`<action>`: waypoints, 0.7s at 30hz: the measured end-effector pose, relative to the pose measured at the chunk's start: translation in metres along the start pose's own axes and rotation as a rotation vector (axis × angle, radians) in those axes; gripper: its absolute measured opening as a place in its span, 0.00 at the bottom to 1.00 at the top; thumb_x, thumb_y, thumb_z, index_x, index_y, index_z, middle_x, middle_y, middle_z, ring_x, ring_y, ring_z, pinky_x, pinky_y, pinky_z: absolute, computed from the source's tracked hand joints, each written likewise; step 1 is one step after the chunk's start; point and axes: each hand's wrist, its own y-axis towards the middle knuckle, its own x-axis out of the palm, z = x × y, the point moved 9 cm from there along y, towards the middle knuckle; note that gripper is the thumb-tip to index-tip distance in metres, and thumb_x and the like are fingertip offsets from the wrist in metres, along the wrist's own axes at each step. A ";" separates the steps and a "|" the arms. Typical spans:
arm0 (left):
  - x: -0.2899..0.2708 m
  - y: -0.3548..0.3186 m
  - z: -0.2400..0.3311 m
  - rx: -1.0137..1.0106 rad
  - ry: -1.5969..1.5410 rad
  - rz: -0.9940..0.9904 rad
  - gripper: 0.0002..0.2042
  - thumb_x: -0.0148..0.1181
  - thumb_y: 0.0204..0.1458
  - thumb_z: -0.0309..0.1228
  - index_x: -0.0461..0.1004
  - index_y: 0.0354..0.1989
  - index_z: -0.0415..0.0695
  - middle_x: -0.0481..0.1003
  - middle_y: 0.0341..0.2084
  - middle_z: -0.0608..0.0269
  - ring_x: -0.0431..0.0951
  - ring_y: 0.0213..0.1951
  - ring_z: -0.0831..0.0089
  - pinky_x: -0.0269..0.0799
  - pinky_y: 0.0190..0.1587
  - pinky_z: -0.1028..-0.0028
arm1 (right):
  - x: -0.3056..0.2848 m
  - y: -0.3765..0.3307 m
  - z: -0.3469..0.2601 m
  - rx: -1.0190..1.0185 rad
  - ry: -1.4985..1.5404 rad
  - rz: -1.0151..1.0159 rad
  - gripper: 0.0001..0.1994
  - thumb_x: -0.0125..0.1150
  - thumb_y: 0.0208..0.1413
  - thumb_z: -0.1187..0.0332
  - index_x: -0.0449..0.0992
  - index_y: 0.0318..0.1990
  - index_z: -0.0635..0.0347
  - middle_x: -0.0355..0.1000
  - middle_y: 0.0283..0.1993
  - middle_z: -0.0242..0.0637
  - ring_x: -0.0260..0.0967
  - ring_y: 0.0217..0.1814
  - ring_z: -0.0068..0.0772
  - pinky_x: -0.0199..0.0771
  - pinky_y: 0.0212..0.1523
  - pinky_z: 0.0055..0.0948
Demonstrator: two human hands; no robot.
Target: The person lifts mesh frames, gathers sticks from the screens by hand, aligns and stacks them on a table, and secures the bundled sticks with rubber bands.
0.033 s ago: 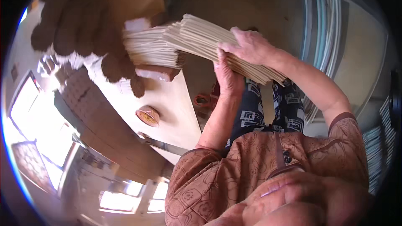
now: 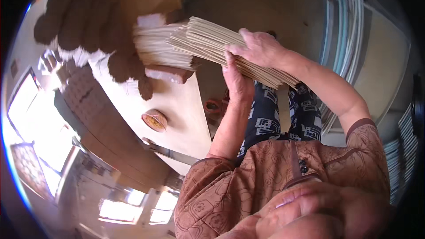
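Note:
A thick bundle of thin pale sticks [image 2: 208,39] slants across the space in front of me, its far end higher and to the left. My left hand [image 2: 239,82] is wrapped round it from below, thumb up along the near side. From above and the right, my right hand [image 2: 261,49] closes over the bundle near its right end. The left end of the bundle overlaps or touches a second stack of pale sticks [image 2: 157,46], which lies between a pinkish brick [image 2: 166,74] and another pale block [image 2: 151,20]. Whether the two stacks really touch is unclear.
Dark brown rounded bundles [image 2: 79,17] fill the far left. A small basket [image 2: 155,120] with yellowish contents rests on a white table [image 2: 188,110]. At right, long bluish and white strips [image 2: 343,31] lie beside a pale board [image 2: 383,57]. A reddish round object [image 2: 212,105] sits low, left of my legs.
The held bundle and both hands have shifted very slightly left in the picture. The surroundings have shifted a little too, and both hands keep their grip.

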 end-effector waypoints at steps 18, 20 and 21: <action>-0.151 0.118 0.236 0.102 -0.104 0.332 0.21 0.57 0.61 0.38 0.68 0.56 0.37 0.73 0.53 0.54 0.73 0.54 0.60 0.68 0.59 0.59 | 0.143 0.207 -0.208 -0.286 -0.293 0.175 0.33 0.53 0.56 0.43 0.68 0.55 0.66 0.70 0.55 0.56 0.67 0.58 0.56 0.66 0.58 0.50; -0.156 0.104 0.227 0.152 0.023 0.357 0.18 0.56 0.60 0.34 0.68 0.53 0.35 0.72 0.53 0.52 0.72 0.54 0.59 0.67 0.59 0.61 | 0.143 0.205 -0.199 -0.341 -0.422 0.176 0.31 0.48 0.62 0.47 0.63 0.61 0.66 0.60 0.66 0.52 0.56 0.69 0.50 0.55 0.68 0.42; -0.157 0.096 0.222 0.173 0.091 0.361 0.16 0.56 0.60 0.32 0.69 0.52 0.34 0.71 0.53 0.51 0.72 0.54 0.58 0.66 0.59 0.61 | 0.139 0.202 -0.190 -0.318 -0.424 0.178 0.31 0.48 0.62 0.47 0.63 0.61 0.66 0.60 0.66 0.52 0.56 0.69 0.50 0.55 0.68 0.42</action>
